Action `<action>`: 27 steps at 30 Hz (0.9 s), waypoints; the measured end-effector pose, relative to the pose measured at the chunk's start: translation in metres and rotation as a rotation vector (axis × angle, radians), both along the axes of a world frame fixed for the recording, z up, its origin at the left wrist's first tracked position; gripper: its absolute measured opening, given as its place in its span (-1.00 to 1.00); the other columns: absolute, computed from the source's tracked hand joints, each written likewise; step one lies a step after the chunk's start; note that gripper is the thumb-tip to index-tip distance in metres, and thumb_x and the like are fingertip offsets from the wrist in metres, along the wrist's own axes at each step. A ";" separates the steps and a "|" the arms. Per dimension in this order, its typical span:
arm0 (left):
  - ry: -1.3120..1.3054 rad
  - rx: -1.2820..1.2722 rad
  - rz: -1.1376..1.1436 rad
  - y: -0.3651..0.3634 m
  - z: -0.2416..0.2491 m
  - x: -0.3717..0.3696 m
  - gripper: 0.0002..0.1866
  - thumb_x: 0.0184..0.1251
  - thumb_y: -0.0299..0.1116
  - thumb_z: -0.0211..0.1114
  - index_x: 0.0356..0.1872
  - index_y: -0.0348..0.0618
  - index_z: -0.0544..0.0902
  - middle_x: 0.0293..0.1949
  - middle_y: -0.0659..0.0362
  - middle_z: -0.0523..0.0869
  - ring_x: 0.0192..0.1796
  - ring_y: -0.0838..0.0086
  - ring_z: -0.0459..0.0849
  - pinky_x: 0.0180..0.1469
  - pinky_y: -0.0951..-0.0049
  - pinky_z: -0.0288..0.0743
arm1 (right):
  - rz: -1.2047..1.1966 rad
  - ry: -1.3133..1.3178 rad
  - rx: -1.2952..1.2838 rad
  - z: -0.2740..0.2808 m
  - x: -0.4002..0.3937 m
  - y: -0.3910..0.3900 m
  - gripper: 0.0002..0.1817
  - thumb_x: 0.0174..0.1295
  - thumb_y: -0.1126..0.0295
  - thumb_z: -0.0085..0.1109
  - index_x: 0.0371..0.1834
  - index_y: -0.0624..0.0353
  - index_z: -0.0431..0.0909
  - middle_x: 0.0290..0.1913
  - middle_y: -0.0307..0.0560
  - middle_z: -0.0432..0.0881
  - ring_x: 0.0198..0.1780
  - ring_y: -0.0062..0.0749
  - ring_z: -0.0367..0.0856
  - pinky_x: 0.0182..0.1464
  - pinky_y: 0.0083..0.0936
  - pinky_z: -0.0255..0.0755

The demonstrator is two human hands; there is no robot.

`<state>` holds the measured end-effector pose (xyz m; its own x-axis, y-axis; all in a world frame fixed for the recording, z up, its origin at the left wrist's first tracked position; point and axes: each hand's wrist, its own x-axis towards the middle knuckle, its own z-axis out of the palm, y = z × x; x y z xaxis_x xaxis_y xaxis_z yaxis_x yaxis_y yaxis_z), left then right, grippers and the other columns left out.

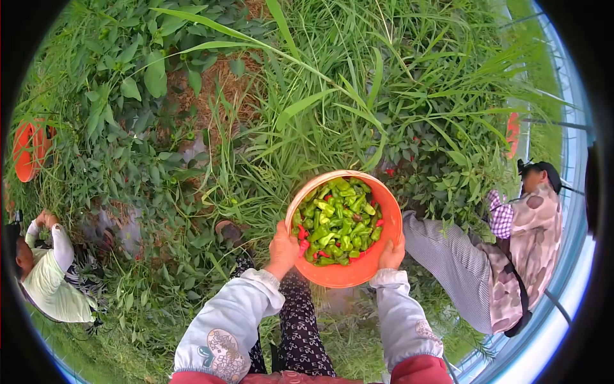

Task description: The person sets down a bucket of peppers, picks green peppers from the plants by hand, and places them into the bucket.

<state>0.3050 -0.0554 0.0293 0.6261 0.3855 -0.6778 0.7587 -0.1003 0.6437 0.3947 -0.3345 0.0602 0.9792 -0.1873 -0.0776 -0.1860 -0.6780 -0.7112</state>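
Observation:
An orange bowl [345,274] full of green peppers [338,221] with a few red ones is held out in front of me over the grass. My left hand [283,248] grips its left rim, thumb over the edge near the red peppers. My right hand [391,253] holds the right rim. Both arms wear pale grey sleeves with red cuffs at the bottom of the view.
Tall grass and pepper plants [435,166] fill the ground ahead. A person in a patterned top [511,256] bends at the right. Another person in a light green shirt [48,281] crouches at the left. An orange bucket [29,150] sits far left.

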 end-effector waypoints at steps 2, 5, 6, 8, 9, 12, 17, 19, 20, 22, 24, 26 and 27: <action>0.064 -0.033 -0.002 0.003 0.005 0.001 -0.55 0.08 -0.47 0.02 0.08 -0.12 0.37 -0.24 -0.15 0.62 -0.16 -0.07 0.58 -0.10 0.13 0.44 | 0.021 -0.010 0.057 -0.004 -0.003 -0.011 -0.53 0.16 0.71 -0.19 0.19 0.31 0.29 0.08 -0.03 0.48 0.09 -0.36 0.44 0.17 -0.50 0.26; 0.005 0.014 0.015 0.017 0.017 0.010 -0.61 0.07 -0.46 0.02 0.00 -0.18 0.42 -0.28 -0.16 0.62 -0.17 -0.07 0.59 -0.11 0.13 0.45 | 0.034 -0.001 0.144 0.009 0.029 0.002 -0.53 0.16 0.71 -0.19 0.19 0.32 0.29 0.07 -0.03 0.49 0.07 -0.37 0.46 0.15 -0.51 0.28; 0.023 0.042 0.005 0.024 0.026 0.016 -0.64 0.06 -0.45 0.02 -0.05 -0.21 0.46 -0.30 -0.16 0.63 -0.18 -0.06 0.59 -0.11 0.14 0.45 | 0.038 0.007 0.189 0.016 0.039 0.006 -0.53 0.16 0.71 -0.19 0.20 0.32 0.30 0.07 -0.03 0.49 0.05 -0.38 0.47 0.13 -0.51 0.30; -0.030 0.040 -0.006 0.042 0.059 0.028 -0.66 0.06 -0.44 0.04 -0.07 -0.20 0.45 -0.30 -0.17 0.63 -0.18 -0.08 0.59 -0.09 0.11 0.44 | 0.027 0.050 0.266 0.034 0.043 0.007 -0.52 0.15 0.72 -0.19 0.20 0.32 0.30 0.07 -0.04 0.50 0.03 -0.40 0.48 0.11 -0.51 0.33; -0.083 0.041 -0.020 0.052 0.077 0.034 -0.69 0.06 -0.43 0.05 -0.10 -0.19 0.44 -0.30 -0.18 0.62 -0.19 -0.09 0.59 -0.07 0.08 0.42 | 0.016 0.076 0.310 0.041 0.043 0.012 -0.52 0.15 0.72 -0.19 0.20 0.33 0.30 0.06 -0.04 0.50 0.02 -0.40 0.49 0.10 -0.51 0.34; -0.141 0.105 -0.010 0.072 0.119 0.056 -0.71 0.05 -0.43 0.03 -0.15 -0.26 0.45 -0.31 -0.18 0.62 -0.18 -0.07 0.59 -0.06 0.09 0.40 | 0.011 0.107 0.356 0.076 0.072 0.041 -0.54 0.16 0.69 -0.15 0.18 0.31 0.32 0.03 -0.05 0.53 -0.02 -0.43 0.51 0.05 -0.53 0.37; -0.265 0.226 -0.063 0.115 0.123 0.111 -0.71 0.06 -0.40 0.05 -0.18 -0.33 0.43 -0.26 -0.23 0.61 -0.14 -0.09 0.58 -0.03 0.09 0.40 | 0.077 0.007 0.326 0.063 0.131 0.084 -0.57 0.18 0.65 -0.14 0.17 0.30 0.33 0.02 -0.04 0.54 -0.04 -0.42 0.52 0.03 -0.54 0.38; -0.254 0.277 -0.105 0.134 0.098 0.144 -0.69 0.07 -0.38 0.07 -0.17 -0.35 0.46 -0.22 -0.24 0.61 -0.10 -0.09 0.57 -0.01 0.13 0.41 | 0.004 0.018 0.377 0.034 0.153 0.101 -0.56 0.16 0.65 -0.11 0.17 0.27 0.33 0.01 -0.06 0.55 -0.07 -0.43 0.54 -0.01 -0.54 0.41; -0.258 0.228 -0.120 0.143 0.074 0.159 -0.66 0.07 -0.36 0.09 -0.14 -0.37 0.47 -0.19 -0.24 0.61 -0.07 -0.05 0.58 0.01 0.17 0.42 | 0.047 0.008 0.353 0.012 0.160 0.103 -0.55 0.15 0.63 -0.09 0.18 0.27 0.32 0.00 -0.05 0.55 -0.10 -0.41 0.55 -0.03 -0.53 0.42; -0.300 0.113 -0.183 0.164 0.018 0.189 -0.57 0.07 -0.28 0.15 -0.07 -0.38 0.49 -0.13 -0.19 0.61 -0.03 0.05 0.59 0.04 0.25 0.42 | 0.092 0.000 0.253 -0.041 0.182 0.099 -0.54 0.11 0.59 -0.04 0.15 0.27 0.35 -0.06 -0.01 0.58 -0.15 -0.36 0.58 -0.07 -0.50 0.44; -0.382 -0.002 -0.226 0.178 -0.002 0.192 -0.53 0.14 -0.20 0.19 0.00 -0.32 0.50 -0.12 -0.01 0.62 -0.08 0.25 0.60 0.00 0.34 0.43 | 0.075 -0.048 0.122 -0.087 0.217 0.098 -0.57 0.03 0.53 -0.01 0.05 0.28 0.43 -0.15 0.04 0.62 -0.18 -0.27 0.61 -0.10 -0.45 0.45; -0.557 -0.098 -0.274 0.187 0.007 0.191 -0.46 0.17 -0.08 0.20 0.05 -0.30 0.48 -0.10 0.07 0.62 -0.10 0.35 0.60 -0.02 0.37 0.44 | 0.001 -0.047 -0.040 -0.063 0.228 0.114 -0.60 -0.04 0.48 0.00 -0.05 0.26 0.51 -0.22 0.07 0.65 -0.20 -0.20 0.63 -0.10 -0.42 0.46; -0.687 -0.136 -0.313 0.195 0.004 0.186 -0.37 0.14 0.01 0.23 0.07 -0.34 0.47 -0.05 0.00 0.60 -0.07 0.31 0.59 0.01 0.34 0.44 | -0.035 0.004 -0.140 -0.040 0.226 0.132 -0.60 -0.07 0.46 0.01 -0.09 0.25 0.53 -0.23 0.08 0.65 -0.19 -0.18 0.64 -0.10 -0.41 0.46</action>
<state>0.4911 0.1400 0.0330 0.9902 0.0617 -0.1255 0.1327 -0.1311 0.9825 0.6204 -0.2025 0.0199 0.9716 -0.2309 -0.0524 -0.2143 -0.7635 -0.6092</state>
